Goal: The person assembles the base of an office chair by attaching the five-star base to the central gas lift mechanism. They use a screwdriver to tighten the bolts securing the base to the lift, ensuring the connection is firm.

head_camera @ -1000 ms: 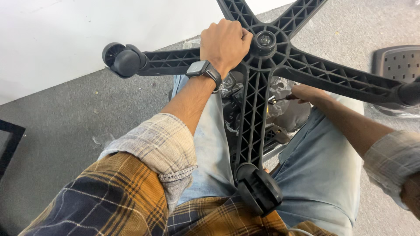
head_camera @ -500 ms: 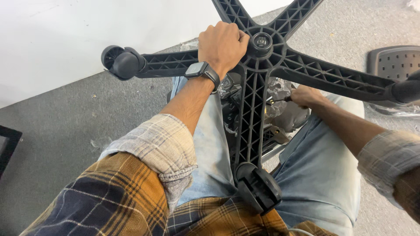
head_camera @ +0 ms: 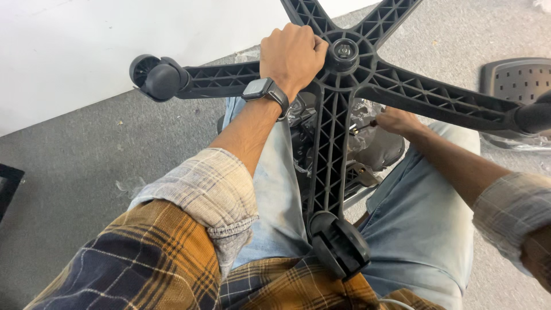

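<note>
Grey carpet floor (head_camera: 86,172) fills the left and far right of the scene, meeting a white wall (head_camera: 86,46) at the far left. Over the person's lap in pale jeans lies a black five-armed chair base (head_camera: 367,74), underside up, its ribbed arms spreading from a hub (head_camera: 344,50) with a metal centre. Three casters show: one caster (head_camera: 156,76) at the far left, one near caster (head_camera: 340,245) by the waist, and one right caster (head_camera: 534,116) cut by the frame edge. The left hand (head_camera: 293,54), with a dark smartwatch (head_camera: 261,90) on its wrist, has its fingers closed over the left arm of the base just beside the hub. The right hand (head_camera: 399,121) reaches under the base; the arm above hides its fingers, so whether they grip anything cannot be told. Below the base sits a dark chair mechanism (head_camera: 373,149) in clear plastic wrap, partly blocked by the near arm. A black perforated pad (head_camera: 516,80) lies at the far right on the floor.
</note>
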